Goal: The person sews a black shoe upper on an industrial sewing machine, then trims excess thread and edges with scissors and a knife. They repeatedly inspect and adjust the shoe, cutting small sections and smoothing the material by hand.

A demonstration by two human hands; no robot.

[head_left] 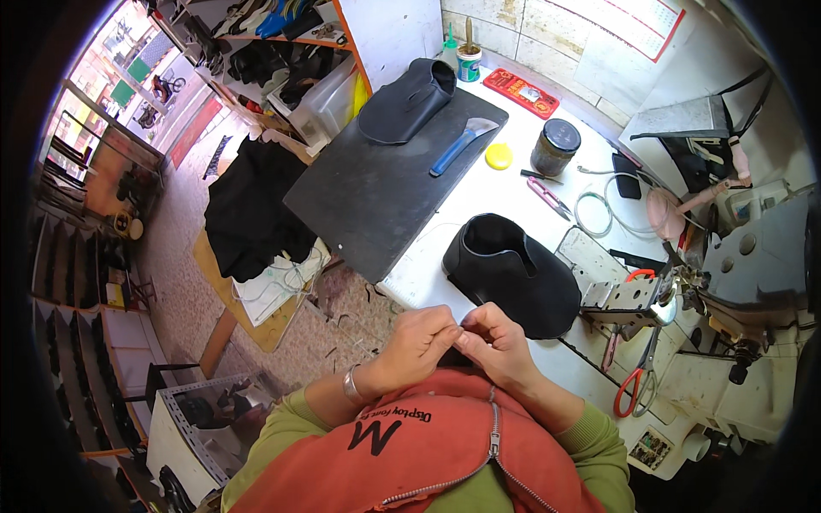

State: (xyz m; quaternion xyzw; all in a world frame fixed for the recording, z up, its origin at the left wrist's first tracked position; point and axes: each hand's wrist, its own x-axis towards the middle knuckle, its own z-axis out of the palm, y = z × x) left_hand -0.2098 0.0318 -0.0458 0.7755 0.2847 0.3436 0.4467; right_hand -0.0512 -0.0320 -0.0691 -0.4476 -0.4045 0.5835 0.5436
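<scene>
Hands: two, both the person's own, meeting close to the chest at about 6 o'clock.
Left hand (416, 342): comes in from 7 o'clock, wrist bent, a silver bracelet (351, 386) on it; fingers curled tight, tips pinched together against the other hand.
Right hand (496, 342): comes in from 5 o'clock, knuckles up; fingers curled shut, thumb and forefinger pinched where the two hands touch.
Held thing: whatever sits between the fingertips is too small to make out; I cannot tell what it is.
Black pieces: two shaped leather-like pieces. One (406, 101) lies at 11 o'clock on the mat, its opening to the right. The other (513, 269) lies just past the hands at 1 o'clock of them, matte black, humped, with a dark open mouth at its top; the hands are near it, not touching.
Mat (368, 192): one, dark grey, laid slantwise on the white bench (505, 192).
Scraper (462, 144): one, blue handle, on the mat's right edge.
Yellow disc (499, 156): one, just right of the scraper.
Jar (554, 147): one, dark, lid on, at 1 o'clock.
Scissors (637, 376): one pair, red handles, at 4 o'clock beside the sewing machine (753, 274).
</scene>
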